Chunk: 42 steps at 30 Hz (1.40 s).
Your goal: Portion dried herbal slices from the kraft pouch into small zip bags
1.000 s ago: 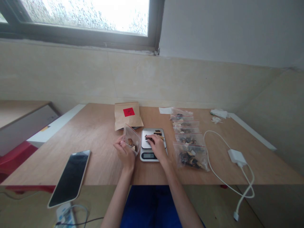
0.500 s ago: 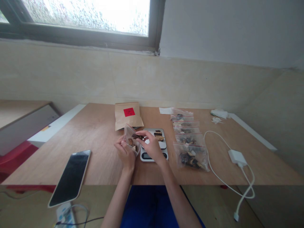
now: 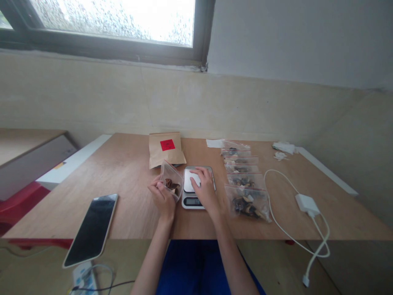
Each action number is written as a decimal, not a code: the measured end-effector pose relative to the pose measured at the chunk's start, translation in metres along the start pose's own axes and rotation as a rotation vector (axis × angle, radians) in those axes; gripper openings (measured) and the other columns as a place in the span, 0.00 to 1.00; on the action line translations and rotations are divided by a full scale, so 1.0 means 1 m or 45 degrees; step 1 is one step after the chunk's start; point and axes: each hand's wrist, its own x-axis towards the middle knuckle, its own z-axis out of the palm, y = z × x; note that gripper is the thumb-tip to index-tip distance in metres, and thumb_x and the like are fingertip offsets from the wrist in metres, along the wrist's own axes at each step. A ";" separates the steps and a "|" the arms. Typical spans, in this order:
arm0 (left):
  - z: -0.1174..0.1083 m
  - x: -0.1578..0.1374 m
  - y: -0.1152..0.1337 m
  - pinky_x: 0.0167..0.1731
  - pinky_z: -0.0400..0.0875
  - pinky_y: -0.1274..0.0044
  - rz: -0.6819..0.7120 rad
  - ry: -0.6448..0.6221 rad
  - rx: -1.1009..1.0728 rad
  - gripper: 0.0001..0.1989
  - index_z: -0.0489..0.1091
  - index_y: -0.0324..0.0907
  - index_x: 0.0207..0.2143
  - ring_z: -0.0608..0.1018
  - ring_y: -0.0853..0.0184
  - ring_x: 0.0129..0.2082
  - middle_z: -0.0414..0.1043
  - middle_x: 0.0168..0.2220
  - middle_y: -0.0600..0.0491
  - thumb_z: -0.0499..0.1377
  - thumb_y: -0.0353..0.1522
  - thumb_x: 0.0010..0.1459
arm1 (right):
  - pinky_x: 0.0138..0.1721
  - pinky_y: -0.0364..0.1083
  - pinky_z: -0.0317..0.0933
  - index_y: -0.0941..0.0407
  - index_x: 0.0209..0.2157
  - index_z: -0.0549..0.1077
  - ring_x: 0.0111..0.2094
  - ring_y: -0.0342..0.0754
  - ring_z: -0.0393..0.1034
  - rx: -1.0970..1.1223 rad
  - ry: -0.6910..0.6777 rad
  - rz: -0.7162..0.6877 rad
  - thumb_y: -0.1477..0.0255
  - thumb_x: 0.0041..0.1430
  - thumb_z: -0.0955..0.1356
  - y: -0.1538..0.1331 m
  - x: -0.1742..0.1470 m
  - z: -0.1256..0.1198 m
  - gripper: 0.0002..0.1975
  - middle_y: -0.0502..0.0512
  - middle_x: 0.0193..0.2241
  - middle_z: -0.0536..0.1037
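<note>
My left hand (image 3: 162,198) pinches the edge of a clear zip bag (image 3: 166,171) and keeps it tilted, its mouth toward the scale. Inside the bag lie brown dried slices (image 3: 172,185). Just right of it stands a small white digital scale (image 3: 188,186) with a metal plate and a dark display; the digits are too small to read. Over the plate is my right hand (image 3: 205,186), thumb and index finger apart and fingers bent downward. It covers the plate's right side, so whatever lies under the palm is hidden.
A brown paper pouch (image 3: 156,153) with a red label stands behind the bag. Several filled zip bags (image 3: 248,205) lie in a column to the right. A white charger with cable (image 3: 307,203) is farther right. At left, a phone or tablet (image 3: 92,229) overhangs the front edge.
My right hand has left the bag's mouth, where it held dark dried slices, and moved right over the scale plate. Those slices are now in the bag. My left hand stays put.
</note>
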 end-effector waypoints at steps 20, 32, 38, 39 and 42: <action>0.000 0.000 -0.001 0.38 0.66 0.73 -0.009 -0.017 0.010 0.14 0.60 0.40 0.38 0.74 0.64 0.40 0.69 0.46 0.41 0.42 0.38 0.61 | 0.48 0.54 0.58 0.55 0.43 0.72 0.45 0.53 0.63 -0.051 -0.141 0.078 0.76 0.55 0.64 0.046 -0.011 -0.016 0.13 0.57 0.44 0.73; -0.001 0.000 0.000 0.38 0.66 0.72 0.000 -0.026 0.019 0.14 0.60 0.39 0.38 0.75 0.63 0.38 0.70 0.45 0.41 0.42 0.38 0.61 | 0.51 0.51 0.59 0.58 0.39 0.73 0.47 0.50 0.67 0.145 -0.047 0.079 0.82 0.52 0.63 0.039 -0.006 -0.010 0.14 0.59 0.43 0.73; 0.000 0.000 -0.002 0.37 0.66 0.72 0.004 -0.025 0.028 0.13 0.60 0.39 0.38 0.75 0.63 0.37 0.71 0.43 0.41 0.42 0.38 0.61 | 0.52 0.51 0.59 0.58 0.44 0.71 0.48 0.49 0.67 0.220 -0.028 0.055 0.82 0.53 0.61 0.033 -0.001 -0.011 0.17 0.60 0.45 0.74; 0.000 0.000 -0.002 0.37 0.66 0.72 0.005 -0.025 0.024 0.13 0.60 0.40 0.38 0.75 0.63 0.37 0.71 0.44 0.41 0.42 0.38 0.61 | 0.52 0.51 0.59 0.58 0.44 0.71 0.48 0.49 0.67 0.231 -0.027 0.048 0.82 0.54 0.61 0.031 0.000 -0.011 0.17 0.59 0.45 0.74; 0.000 0.001 -0.003 0.38 0.66 0.72 0.012 -0.033 0.005 0.13 0.60 0.40 0.37 0.74 0.63 0.39 0.70 0.44 0.41 0.42 0.37 0.61 | 0.52 0.51 0.59 0.56 0.45 0.71 0.48 0.48 0.67 0.271 -0.017 0.024 0.82 0.54 0.60 0.024 0.005 -0.012 0.18 0.58 0.45 0.74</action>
